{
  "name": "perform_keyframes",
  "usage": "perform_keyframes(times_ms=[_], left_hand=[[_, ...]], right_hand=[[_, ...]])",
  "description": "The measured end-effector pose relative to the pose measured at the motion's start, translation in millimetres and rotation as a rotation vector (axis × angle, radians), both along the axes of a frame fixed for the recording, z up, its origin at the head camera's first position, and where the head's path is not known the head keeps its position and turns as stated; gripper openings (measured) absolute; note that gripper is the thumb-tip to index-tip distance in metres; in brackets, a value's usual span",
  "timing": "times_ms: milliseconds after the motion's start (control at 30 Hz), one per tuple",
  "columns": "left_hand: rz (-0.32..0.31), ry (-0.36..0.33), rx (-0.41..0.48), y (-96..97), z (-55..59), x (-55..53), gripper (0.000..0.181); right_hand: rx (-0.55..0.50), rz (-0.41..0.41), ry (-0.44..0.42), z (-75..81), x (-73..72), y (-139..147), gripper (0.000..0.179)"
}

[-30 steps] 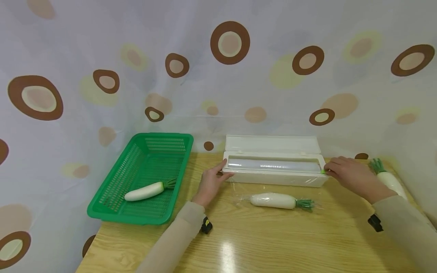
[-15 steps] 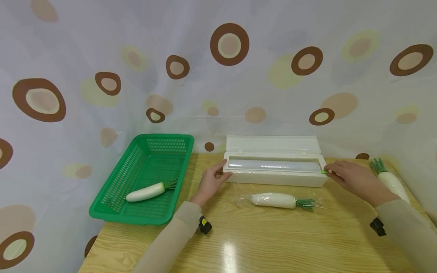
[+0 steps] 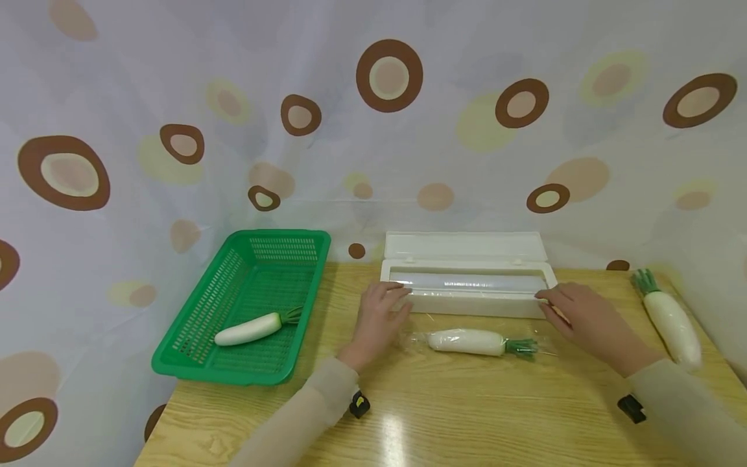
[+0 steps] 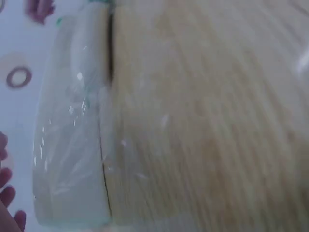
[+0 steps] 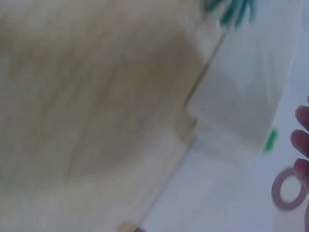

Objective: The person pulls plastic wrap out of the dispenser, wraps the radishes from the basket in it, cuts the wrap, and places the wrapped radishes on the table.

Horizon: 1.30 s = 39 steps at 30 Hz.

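Observation:
A white cling film box [image 3: 467, 306], lid [image 3: 463, 246] raised, stands at the back of the table with a film roll [image 3: 455, 282] inside. My left hand [image 3: 376, 321] is at its front left edge, fingers slightly bent and apart in the left wrist view. At the front right edge is my right hand [image 3: 589, 324]; its fingertips [image 5: 300, 140] look loosely bent in the right wrist view. Whether either hand touches the film is unclear. Wrinkled clear film [image 4: 72, 159] covers the box front. A film-wrapped daikon radish [image 3: 467, 342] lies before the box. A green slider [image 5: 271, 140] sits at the box's right end.
To the left, a green plastic basket [image 3: 318, 285] holds an unwrapped daikon [image 3: 248, 329]. Another daikon [image 3: 674, 327] lies near the table's right edge. A patterned curtain [image 3: 327, 162] hangs behind the wooden table [image 3: 467, 415].
My right hand has left the green slider and moved left, in front of the box. My left hand has moved right, from the box's left end to its front edge.

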<state>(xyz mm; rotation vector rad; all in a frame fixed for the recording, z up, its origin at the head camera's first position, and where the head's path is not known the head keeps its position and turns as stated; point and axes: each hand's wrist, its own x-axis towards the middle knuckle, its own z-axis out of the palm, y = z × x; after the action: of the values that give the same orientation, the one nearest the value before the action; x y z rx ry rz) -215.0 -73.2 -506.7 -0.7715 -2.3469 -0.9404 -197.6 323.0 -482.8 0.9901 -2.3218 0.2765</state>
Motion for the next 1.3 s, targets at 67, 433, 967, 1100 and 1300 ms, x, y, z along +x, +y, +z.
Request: perform_keyframes(times_ms=[67, 433, 967, 1100, 1300], left_hand=[[-0.077, 0.081, -0.103, 9.0, 0.2, 7.3, 0.023], [-0.14, -0.098, -0.473, 34.3, -15.7, 24.4, 0.037], [-0.09, -0.214, -0.604, 43.7, -15.5, 26.0, 0.044], [-0.088, -0.202, -0.619, 44.8, -15.2, 26.5, 0.045], [-0.081, -0.177, -0.635, 46.1, -15.2, 26.9, 0.043]], right_hand=[[0.007, 0.047, 0.01, -5.3, 5.8, -12, 0.059], [0.086, 0.084, -0.105, -30.5, 28.4, -43, 0.038], [0.135, -0.037, -0.201, -36.5, 36.4, -58, 0.045], [0.148, -0.065, -0.189, -37.2, 38.0, -62, 0.045], [0.166, -0.092, -0.216, -39.6, 38.6, -65, 0.042]])
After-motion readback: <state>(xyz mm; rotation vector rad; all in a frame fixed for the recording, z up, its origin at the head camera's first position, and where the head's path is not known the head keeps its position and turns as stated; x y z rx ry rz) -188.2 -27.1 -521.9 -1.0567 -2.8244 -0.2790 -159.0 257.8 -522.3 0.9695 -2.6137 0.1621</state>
